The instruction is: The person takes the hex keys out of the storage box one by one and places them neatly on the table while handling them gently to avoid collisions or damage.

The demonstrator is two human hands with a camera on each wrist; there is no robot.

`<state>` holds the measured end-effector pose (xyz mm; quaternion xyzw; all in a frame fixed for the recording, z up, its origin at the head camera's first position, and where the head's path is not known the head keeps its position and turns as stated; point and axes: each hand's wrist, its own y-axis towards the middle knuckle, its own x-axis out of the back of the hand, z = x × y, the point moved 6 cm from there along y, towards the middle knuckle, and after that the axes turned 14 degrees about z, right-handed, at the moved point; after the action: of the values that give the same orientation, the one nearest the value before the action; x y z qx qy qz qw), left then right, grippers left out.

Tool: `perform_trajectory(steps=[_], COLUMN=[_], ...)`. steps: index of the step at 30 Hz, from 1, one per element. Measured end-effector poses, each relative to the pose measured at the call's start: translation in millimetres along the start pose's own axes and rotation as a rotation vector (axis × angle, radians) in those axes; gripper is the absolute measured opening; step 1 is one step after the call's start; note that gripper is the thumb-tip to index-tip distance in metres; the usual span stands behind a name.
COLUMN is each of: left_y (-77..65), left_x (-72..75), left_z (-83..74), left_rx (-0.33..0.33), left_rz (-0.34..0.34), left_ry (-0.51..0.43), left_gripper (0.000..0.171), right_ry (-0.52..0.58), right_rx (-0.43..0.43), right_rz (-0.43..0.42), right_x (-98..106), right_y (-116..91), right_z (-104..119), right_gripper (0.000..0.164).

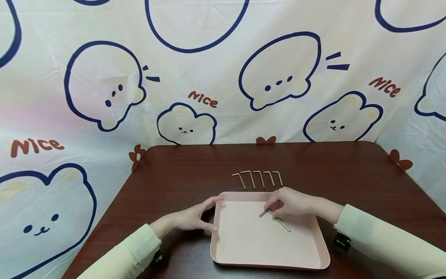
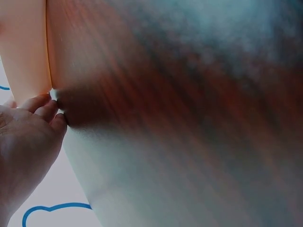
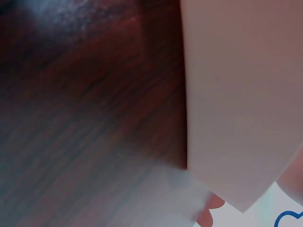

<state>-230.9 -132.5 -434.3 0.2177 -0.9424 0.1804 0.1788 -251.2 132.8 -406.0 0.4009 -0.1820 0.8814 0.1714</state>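
A pale pink rectangular tray [image 1: 258, 248] lies on the dark wooden table. Over its upper right part, my right hand [image 1: 294, 201] pinches a brass-coloured hex key [image 1: 283, 225] near its bend. The key's long leg points toward the tray's front right and its short leg to the left. My left hand [image 1: 191, 217] rests against the tray's left side, fingertips at the far left corner and thumb on the left rim. In the left wrist view, the left hand's fingers [image 2: 45, 111] touch the tray corner. Only a blurred bit of the right hand [image 3: 291, 177] enters the right wrist view.
Just beyond the tray's far edge, several L-shaped hex keys [image 1: 261, 179] lie in a row on the table [image 1: 181, 166]. A cloth curtain [image 1: 223, 77] with cartoon bears hangs behind the table and along its sides.
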Motion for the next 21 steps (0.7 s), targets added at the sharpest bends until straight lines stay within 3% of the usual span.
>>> perform_trajectory(steps=[7, 14, 21], left_y=[0.7, 0.7, 0.1], left_x=[-0.5, -0.5, -0.6], left_z=[-1.1, -0.5, -2.0], left_rx=[-0.005, -0.004, -0.007], left_rz=[0.006, 0.006, 0.001], left_ry=[-0.006, -0.010, 0.000], left_gripper=[0.086, 0.085, 0.085], right_ry=[-0.038, 0.022, 0.012], right_rx=[0.038, 0.039, 0.031], right_rz=[-0.021, -0.037, -0.058], right_x=[-5.8, -9.8, -10.3], right_y=[4.0, 9.0, 11.2], right_z=[-1.3, -2.3, -4.9], right_gripper=[0.017, 0.012, 0.011])
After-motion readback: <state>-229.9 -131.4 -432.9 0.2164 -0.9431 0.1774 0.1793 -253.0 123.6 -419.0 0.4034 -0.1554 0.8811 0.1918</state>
